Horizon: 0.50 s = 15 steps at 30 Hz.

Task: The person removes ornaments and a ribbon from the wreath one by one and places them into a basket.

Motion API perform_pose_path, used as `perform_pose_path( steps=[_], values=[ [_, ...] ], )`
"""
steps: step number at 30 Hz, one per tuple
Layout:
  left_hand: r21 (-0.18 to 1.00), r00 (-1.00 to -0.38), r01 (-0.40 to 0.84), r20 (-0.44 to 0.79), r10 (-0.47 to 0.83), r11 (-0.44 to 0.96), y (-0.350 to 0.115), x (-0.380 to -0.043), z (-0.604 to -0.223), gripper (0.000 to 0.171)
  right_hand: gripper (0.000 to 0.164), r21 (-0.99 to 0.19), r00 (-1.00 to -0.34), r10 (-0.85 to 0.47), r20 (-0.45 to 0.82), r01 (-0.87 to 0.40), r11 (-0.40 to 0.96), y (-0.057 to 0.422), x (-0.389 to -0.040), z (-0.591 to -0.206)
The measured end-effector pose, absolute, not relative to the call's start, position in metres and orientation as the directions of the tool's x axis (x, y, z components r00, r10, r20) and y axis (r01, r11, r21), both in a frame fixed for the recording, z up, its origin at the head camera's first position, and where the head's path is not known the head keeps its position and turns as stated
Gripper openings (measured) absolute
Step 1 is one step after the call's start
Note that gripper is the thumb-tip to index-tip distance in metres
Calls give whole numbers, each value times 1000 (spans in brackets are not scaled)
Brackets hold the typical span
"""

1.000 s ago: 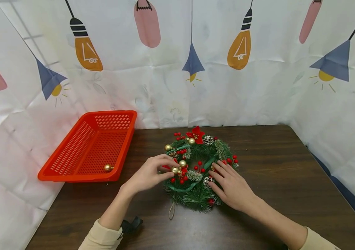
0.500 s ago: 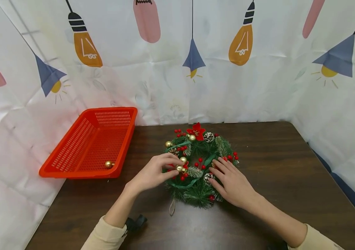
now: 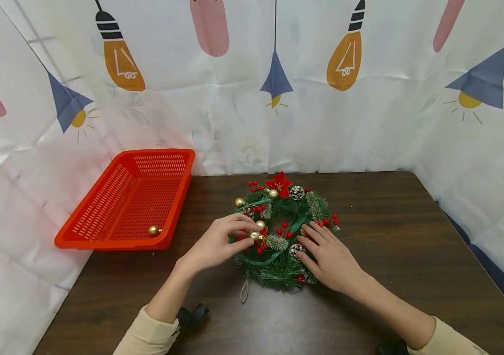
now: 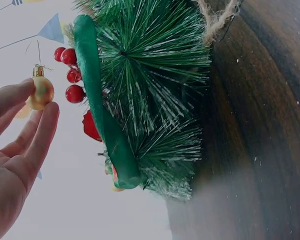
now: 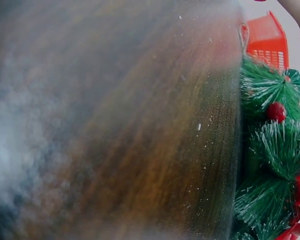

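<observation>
A green Christmas wreath (image 3: 280,277) lies on the table, dressed with red berries, pinecones, a red poinsettia (image 3: 279,184) and a green ribbon (image 4: 92,70). Over its left side, my left hand (image 3: 218,244) pinches a small gold bauble (image 4: 41,94) between thumb and fingertips, its cap and thin loop pointing up in the left wrist view. Beside it a second gold bauble (image 3: 260,225) shows on the wreath. My right hand (image 3: 333,259) rests on the wreath's right side with fingers spread, near a snowy pinecone (image 3: 296,251).
A red plastic basket (image 3: 180,207) stands at the left back, with one gold bauble (image 3: 154,230) inside. A twine loop (image 3: 244,292) sticks out from the wreath's front. Behind the brown table (image 3: 393,236) hangs a white printed curtain (image 3: 234,128).
The left hand, with the gold bauble pinched, has shifted slightly right over the wreath. The right hand has stayed on the wreath. The head view has tilted down a little.
</observation>
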<state>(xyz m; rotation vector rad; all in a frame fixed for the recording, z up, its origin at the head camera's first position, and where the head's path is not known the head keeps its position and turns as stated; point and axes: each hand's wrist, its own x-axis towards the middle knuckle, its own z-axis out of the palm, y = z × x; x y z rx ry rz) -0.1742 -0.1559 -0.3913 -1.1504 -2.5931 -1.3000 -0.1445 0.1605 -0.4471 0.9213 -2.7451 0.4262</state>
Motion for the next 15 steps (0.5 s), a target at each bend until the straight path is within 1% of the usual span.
perform_pose_path(
  steps=[6,15],
  values=[
    [726,-751,592,339,567,350,-164,-174,-389,29,50,-202,-777,-552,302,-618,760,160,-145,-446],
    [746,-793,561,358,493,360,-189,-176,-390,32,50,-201,-776,-554,302,-620,759,160,-145,-447]
  ],
)
